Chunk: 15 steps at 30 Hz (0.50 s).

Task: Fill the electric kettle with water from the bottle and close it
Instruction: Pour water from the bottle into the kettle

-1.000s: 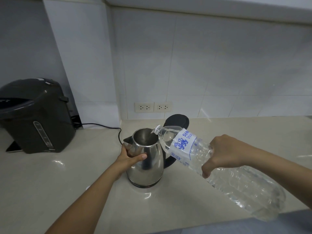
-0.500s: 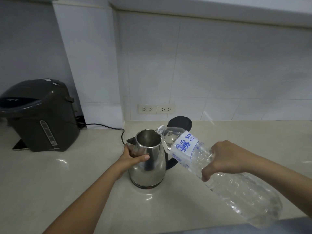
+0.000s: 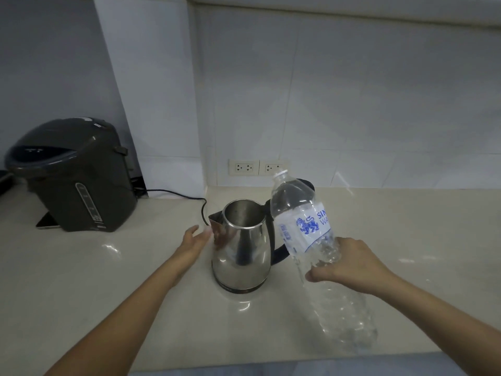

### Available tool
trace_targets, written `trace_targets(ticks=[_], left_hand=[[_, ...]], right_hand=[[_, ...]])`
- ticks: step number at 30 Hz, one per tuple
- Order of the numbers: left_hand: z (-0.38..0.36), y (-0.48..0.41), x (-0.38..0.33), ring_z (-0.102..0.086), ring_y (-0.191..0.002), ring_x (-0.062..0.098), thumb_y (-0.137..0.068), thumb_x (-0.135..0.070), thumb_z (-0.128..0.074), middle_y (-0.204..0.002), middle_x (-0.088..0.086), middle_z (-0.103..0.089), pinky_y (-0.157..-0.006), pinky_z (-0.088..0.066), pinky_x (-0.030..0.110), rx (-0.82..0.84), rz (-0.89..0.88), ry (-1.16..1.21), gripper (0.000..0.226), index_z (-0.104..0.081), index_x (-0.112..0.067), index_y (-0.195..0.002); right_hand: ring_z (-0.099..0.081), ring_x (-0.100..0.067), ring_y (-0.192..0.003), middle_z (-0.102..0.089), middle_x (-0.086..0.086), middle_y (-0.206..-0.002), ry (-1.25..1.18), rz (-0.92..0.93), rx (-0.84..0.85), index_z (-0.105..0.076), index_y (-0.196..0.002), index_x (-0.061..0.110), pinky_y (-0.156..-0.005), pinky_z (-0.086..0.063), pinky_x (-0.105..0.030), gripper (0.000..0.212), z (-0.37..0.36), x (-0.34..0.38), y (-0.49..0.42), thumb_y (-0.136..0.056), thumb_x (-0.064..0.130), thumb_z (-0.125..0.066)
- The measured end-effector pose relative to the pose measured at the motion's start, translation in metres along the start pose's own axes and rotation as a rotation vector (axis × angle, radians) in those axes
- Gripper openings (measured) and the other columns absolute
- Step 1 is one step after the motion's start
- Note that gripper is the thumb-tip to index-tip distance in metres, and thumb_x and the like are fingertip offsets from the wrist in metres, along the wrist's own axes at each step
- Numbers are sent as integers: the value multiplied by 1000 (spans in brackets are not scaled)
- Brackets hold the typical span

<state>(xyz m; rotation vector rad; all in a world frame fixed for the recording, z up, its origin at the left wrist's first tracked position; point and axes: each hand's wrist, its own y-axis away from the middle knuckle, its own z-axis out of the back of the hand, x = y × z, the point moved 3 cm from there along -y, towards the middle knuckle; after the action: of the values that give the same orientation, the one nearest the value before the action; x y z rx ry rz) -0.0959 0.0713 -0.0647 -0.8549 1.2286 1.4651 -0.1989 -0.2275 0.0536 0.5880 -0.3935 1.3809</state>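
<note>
Standing at the centre of a smooth, glossy beige counter [image 3: 108, 280] is a rounded stainless-steel kettle [image 3: 242, 251], its hinged black lid [image 3: 307, 183] tipped open behind. At 3 o'clock of it, the right hand [image 3: 349, 263] is gripping a clear, ribbed plastic bottle [image 3: 306, 226], fingers wrapped around its middle, neck leaning up toward 11 o'clock, uncapped. At 9 o'clock, the left hand [image 3: 193, 240] is hovering just beside the spout, fingers loosely spread, holding nothing. Sitting far off at 10 o'clock is a bulky dark plastic water boiler [image 3: 78, 175].
</note>
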Motion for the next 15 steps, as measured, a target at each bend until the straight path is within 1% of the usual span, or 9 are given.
trace_targets(ticks=[2, 4, 5, 6, 7, 9, 11, 12, 15], left_hand=[[22, 2, 17, -36, -137, 25, -88, -62, -41, -149, 1, -37, -109, -29, 39, -90, 50, -180, 72, -26, -24, -146], [40, 4, 39, -32, -139, 28, -88, -62, -41, -153, 7, -34, -112, -24, 45, -124, 109, -580, 74, -25, -20, -147], [45, 6, 51, -26, -143, 29, -90, -61, -37, -155, 7, -29, -114, -18, 48, -126, 138, -804, 74, -22, -18, -148], [50, 7, 62, -17, -146, 29, -92, -59, -33, -158, 7, -22, -115, -12, 51, -132, 164, -949, 72, -19, -16, -149], [53, 10, 72, -11, -147, 30, -94, -54, -31, -160, 7, -16, -115, -10, 51, -148, 185, -996, 70, -18, -14, -150], [54, 22, 84, -14, -145, 32, -96, -41, -37, -158, 14, -17, -116, -15, 45, -218, 190, -868, 64, -23, -6, -147], [52, 35, 94, -32, -136, 35, -92, -24, -50, -149, 22, -31, -108, -28, 37, -302, 143, -688, 55, -37, 3, -138], [50, 41, 99, -40, -128, 38, -89, -15, -54, -143, 24, -37, -104, -32, 37, -333, 112, -658, 49, -43, 6, -132], [45, 52, 120, -51, -109, 46, -81, 6, -55, -122, 31, -52, -93, -41, 44, -392, 20, -746, 40, -56, 8, -121]], right_hand=[[-58, -6, -59, -64, 7, -63, -35, -8, -29, -62, -68, 18, -49, -41, -17, 30, -6, -3, -2, -56, 35, -84], [-64, -7, -69, -69, 7, -72, -104, -15, -59, -66, -75, 19, -55, -45, -19, 31, -14, -5, -6, -57, 34, -85], [-65, -5, -73, -71, 8, -76, -152, -13, -74, -67, -79, 21, -57, -46, -18, 31, -18, -4, -7, -57, 32, -86], [-66, -3, -76, -71, 10, -78, -200, -8, -89, -68, -82, 23, -59, -47, -16, 33, -22, -4, -8, -56, 30, -87], [-67, -3, -77, -72, 11, -79, -243, -4, -103, -69, -86, 24, -60, -48, -16, 35, -26, -3, -9, -57, 29, -88], [-68, -4, -79, -73, 11, -82, -311, 10, -123, -68, -90, 23, -65, -51, -19, 39, -36, -2, -12, -57, 26, -88], [-69, -6, -80, -73, 10, -83, -345, 28, -133, -67, -90, 23, -69, -54, -22, 40, -44, 1, -15, -57, 26, -88], [-68, -4, -80, -72, 12, -83, -354, 43, -131, -66, -88, 26, -68, -53, -21, 38, -47, 3, -16, -57, 26, -88], [-65, 1, -80, -70, 16, -81, -373, 80, -122, -62, -83, 32, -65, -48, -16, 38, -56, 8, -19, -58, 25, -89]])
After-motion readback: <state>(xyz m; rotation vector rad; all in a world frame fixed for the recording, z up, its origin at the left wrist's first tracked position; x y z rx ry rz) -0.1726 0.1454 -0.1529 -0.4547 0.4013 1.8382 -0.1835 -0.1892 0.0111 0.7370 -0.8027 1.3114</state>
